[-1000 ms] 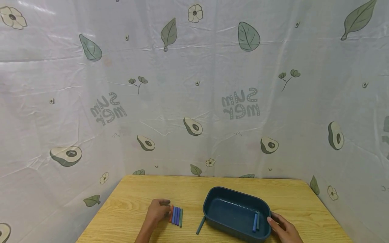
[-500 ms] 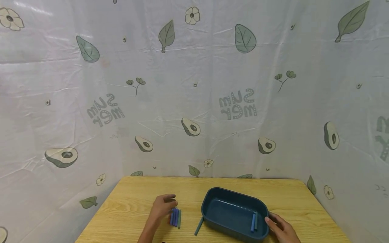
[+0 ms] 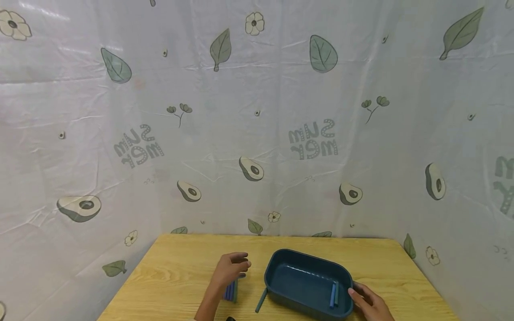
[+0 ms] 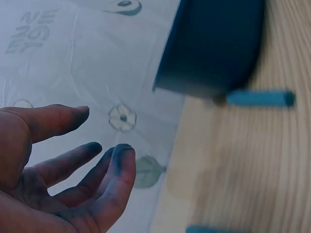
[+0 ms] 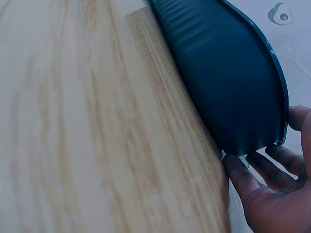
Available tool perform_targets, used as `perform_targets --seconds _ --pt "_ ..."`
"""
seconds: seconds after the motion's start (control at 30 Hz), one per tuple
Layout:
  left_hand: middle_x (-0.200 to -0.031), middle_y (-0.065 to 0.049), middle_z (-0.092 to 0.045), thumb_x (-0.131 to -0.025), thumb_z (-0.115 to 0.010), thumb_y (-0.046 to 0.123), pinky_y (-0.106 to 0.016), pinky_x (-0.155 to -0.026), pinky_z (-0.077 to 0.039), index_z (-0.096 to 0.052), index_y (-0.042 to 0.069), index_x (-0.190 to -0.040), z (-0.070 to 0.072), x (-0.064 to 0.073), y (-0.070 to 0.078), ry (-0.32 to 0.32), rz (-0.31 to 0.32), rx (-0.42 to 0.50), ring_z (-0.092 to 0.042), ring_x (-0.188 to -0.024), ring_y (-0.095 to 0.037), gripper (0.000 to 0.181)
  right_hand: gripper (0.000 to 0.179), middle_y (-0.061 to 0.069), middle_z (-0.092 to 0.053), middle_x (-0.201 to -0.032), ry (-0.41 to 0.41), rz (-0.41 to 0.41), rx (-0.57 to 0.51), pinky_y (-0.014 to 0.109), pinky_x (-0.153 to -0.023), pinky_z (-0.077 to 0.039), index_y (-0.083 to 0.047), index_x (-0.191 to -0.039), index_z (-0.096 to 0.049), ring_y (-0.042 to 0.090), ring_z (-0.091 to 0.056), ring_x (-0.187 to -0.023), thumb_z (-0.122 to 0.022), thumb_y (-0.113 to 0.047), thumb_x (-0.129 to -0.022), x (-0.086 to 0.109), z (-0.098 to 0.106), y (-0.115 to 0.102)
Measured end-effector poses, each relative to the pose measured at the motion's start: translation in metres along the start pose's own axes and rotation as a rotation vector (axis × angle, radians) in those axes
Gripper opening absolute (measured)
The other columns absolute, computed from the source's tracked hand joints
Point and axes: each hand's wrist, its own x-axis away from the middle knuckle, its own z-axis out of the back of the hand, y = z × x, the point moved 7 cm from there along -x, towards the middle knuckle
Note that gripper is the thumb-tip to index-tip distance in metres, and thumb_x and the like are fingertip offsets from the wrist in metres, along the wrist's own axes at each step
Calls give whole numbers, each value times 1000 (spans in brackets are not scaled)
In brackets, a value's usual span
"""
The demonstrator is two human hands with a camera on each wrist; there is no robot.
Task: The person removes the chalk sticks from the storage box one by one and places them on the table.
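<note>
My left hand hovers over a row of chalk-like sticks, blue and green ones showing, and hides part of the row. In the left wrist view its thumb and loosely bent fingers stand apart with nothing between them; the fingertips are stained dark. My right hand holds the right end of a dark blue basin, thumb at the rim and fingers against the outer wall. Inside the basin, near that end, lie a blue stick and a green stick.
A single green stick lies on the wooden table at the basin's left end, its far tip close to the wall. A whitish printed sheet hangs behind and beside the table.
My left hand has moved right, from the left side of the stick row to above it. The right hand keeps its hold and the basin stays in place. The head view has shifted slightly.
</note>
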Motion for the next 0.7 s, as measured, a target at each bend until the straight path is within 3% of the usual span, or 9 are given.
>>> perform_targets --seconds 0.17,0.5,0.7 --pt "-123 -23 -72 -100 -74 15 -45 -87 -66 -61 -12 -142 -20 -4 8 -19 -1 49 -75 -99 -25 51 80 37 -53 -154 -4 -6 -8 47 -97 -64 13 -152 -50 44 -66 -131 -68 -49 -104 1 -3 4" --pt "-120 -24 -72 -100 -73 12 -48 -90 -66 -64 -10 -140 -57 -14 28 -34 -28 92 -75 -107 -39 47 81 37 -52 -155 -2 -1 5 46 -97 -64 13 -152 -49 45 -65 -132 -68 -48 -104 -1 -1 4" --pt "-119 -20 -73 -98 -76 13 -49 -90 -66 -65 -9 -139 -82 -23 35 -61 -21 107 -75 -109 -36 48 83 36 -50 -157 -17 10 38 46 -100 -63 12 -154 -47 47 -61 -137 -66 -51 -104 0 1 -1"
